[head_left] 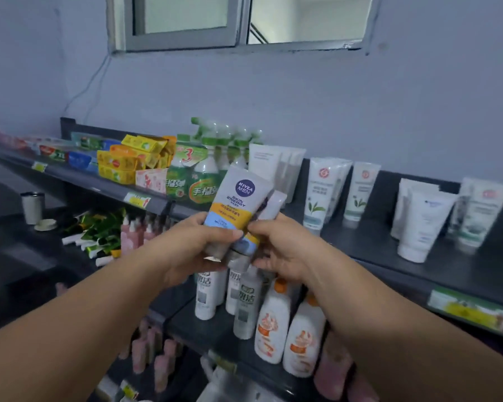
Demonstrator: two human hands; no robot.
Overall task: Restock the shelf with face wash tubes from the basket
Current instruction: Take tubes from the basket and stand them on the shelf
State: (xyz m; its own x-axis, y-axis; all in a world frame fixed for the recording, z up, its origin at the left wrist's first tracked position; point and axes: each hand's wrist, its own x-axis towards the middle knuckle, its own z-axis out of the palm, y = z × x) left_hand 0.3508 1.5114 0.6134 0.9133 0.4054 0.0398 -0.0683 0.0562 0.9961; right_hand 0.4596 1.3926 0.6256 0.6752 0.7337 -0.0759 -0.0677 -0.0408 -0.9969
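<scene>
The top shelf [413, 250] is a long dark board that runs across in front of me, up and to my right. White face wash tubes [317, 192] stand on it in a row, caps down. There is a bare patch of shelf just past my hands, beside the tall white tubes at the back. I think that is where my tubes should go.

I hold a small bunch of tubes in front of my chest. The front one is the Nivea tube [238, 204]. It stands almost straight up, tipped a little to the right. Its flat end points up at the shelf and its cap end points down into my hands. A second tube [273, 204] peeks out behind it.

My left hand [192, 245] is wrapped tight around the bottom of the bunch. My right hand [282, 248] pinches the same bunch from the other side, with its fingers closed on it. My right hand is nearer the bare patch, so I think it should carry one tube up and forward.

I cannot see the basket.
</scene>
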